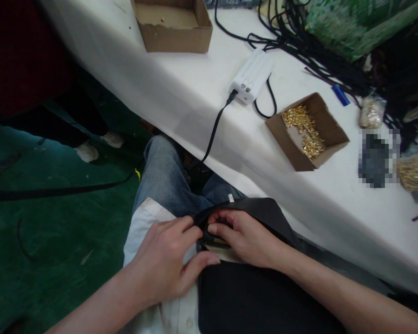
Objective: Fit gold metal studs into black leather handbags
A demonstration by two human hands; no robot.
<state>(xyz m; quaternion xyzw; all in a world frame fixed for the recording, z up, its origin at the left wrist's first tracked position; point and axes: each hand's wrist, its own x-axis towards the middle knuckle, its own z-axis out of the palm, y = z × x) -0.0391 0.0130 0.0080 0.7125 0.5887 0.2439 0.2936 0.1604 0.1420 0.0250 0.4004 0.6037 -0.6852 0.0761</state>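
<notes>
A black bag (251,297) lies across my lap, its mouth parted and a light lining showing inside. My left hand (170,255) grips the left edge of the opening, fingers curled over the rim and thumb against the front panel. Reaching into the mouth, my right hand (242,234) has its thumb and fingers closed on a dark piece (216,239) with a thin gold-coloured strip. The bag and my fingers partly cover that piece, so its kind is unclear. A small white tag (231,198) sticks up at the bag's far edge.
On the white-covered table (195,97) are a cardboard box (177,39), a smaller box with gold metal bits (297,157), a white power bank (252,76) with a black cable, and black cords (292,46). A person's legs (45,123) stand at left.
</notes>
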